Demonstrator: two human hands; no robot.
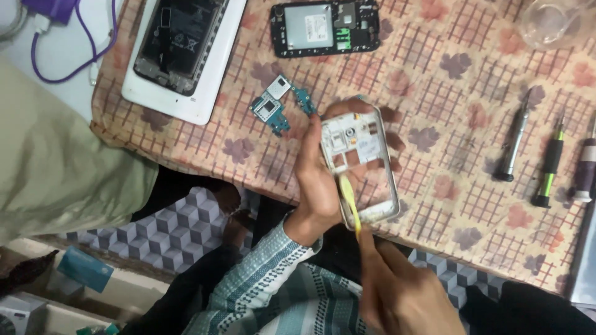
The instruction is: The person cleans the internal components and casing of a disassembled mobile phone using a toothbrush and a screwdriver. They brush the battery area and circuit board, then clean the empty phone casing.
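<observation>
The left hand (pixel 318 180) rises from a patterned sleeve, wrist bent, fingers curled closed around what it grips over the tabletop's near edge. The right hand (pixel 403 291) sits below, fingers pinched together, pointing upward.

Bare cloth (pixel 447 124) lies open between the phone frame (pixel 360 164) and the screwdrivers (pixel 549 164).

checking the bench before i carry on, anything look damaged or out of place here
Nothing looks broken or spilled. The white phone frame in the left hand is stripped, with the right hand working a yellow pry tool along its edge. The blue circuit board lies loose on the cloth, deliberately removed by the look of it.
</observation>
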